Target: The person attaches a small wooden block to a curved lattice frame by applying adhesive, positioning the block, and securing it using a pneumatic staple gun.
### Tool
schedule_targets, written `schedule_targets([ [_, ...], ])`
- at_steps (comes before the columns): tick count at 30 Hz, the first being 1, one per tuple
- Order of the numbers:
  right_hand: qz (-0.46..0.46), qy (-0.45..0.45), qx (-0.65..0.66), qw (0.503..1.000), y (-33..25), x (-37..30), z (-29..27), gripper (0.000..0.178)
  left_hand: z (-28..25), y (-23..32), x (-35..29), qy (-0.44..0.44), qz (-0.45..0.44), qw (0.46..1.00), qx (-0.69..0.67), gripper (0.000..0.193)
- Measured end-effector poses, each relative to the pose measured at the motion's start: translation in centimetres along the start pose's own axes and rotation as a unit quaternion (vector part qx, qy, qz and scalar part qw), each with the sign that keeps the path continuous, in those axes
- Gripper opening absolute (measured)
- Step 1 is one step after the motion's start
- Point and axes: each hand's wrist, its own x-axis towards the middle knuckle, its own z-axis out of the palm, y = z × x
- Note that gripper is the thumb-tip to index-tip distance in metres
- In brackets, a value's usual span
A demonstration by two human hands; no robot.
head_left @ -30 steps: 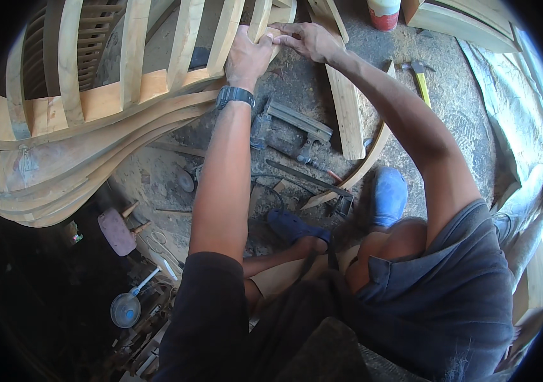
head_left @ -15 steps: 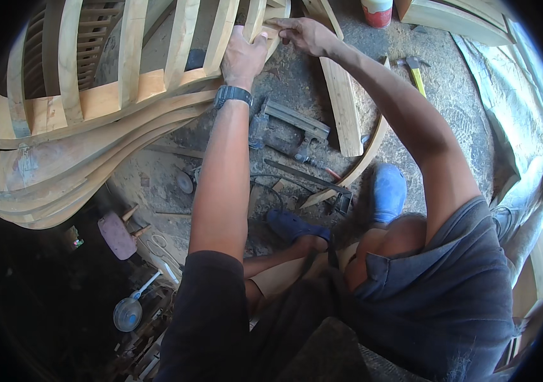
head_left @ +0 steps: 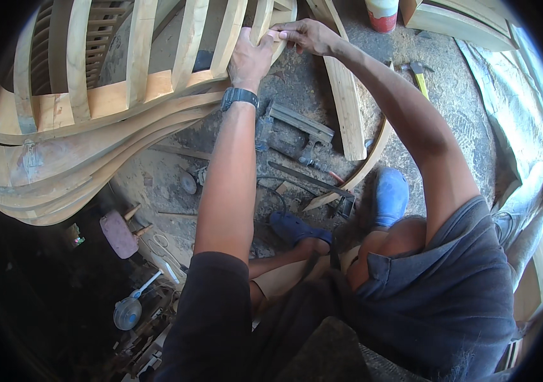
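The floor (head_left: pixel 450 127) is grey, dusty and strewn with tools, with the light coming from the right and deep shadow at lower left. At the top, the left hand (head_left: pixel 249 60) lies on the end of the ribbed wooden frame (head_left: pixel 109 99), its thumb up by the foot of a rib (head_left: pixel 262 19); its other fingers are mostly hidden, so I cannot tell how firmly they close on the wood. The right hand (head_left: pixel 313 37) meets it there, fingertips bunched at the edge just beside the left thumb; whether they pinch anything small (it would be hard to see at this angle) I cannot tell. Half a second ago the right index finger stretched out, clear of that thumb; now the fingers have drawn in next to it, so both hands seem to be working on one spot of the frame. The frame itself fills the upper left, its ribs rising from a curved, layered side. Below the wrists lie a metal tool (head_left: pixel 303 124) and a dark bar (head_left: pixel 306 175); to the right are a board (head_left: pixel 348 108), a bent strip (head_left: pixel 373 159) and a yellow-handled hammer (head_left: pixel 421 79). Farther out stand a bucket (head_left: pixel 383 16), above, and a fan (head_left: pixel 127 313), lower left.
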Motion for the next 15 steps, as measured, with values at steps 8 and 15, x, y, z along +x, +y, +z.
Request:
schedule_targets([
  [8, -0.001, -0.008, 0.029, 1.0, -0.6, 0.1, 0.3, 0.038, 0.4, -1.0, 0.2, 0.004, 0.024, 1.0, 0.017, 0.038],
  [15, 0.035, 0.041, 0.123, 0.991, -0.2, -0.9, 0.0, 0.04, 0.4, -0.1, 0.0, 0.028, 0.033, 0.999, -0.01, 0.038],
])
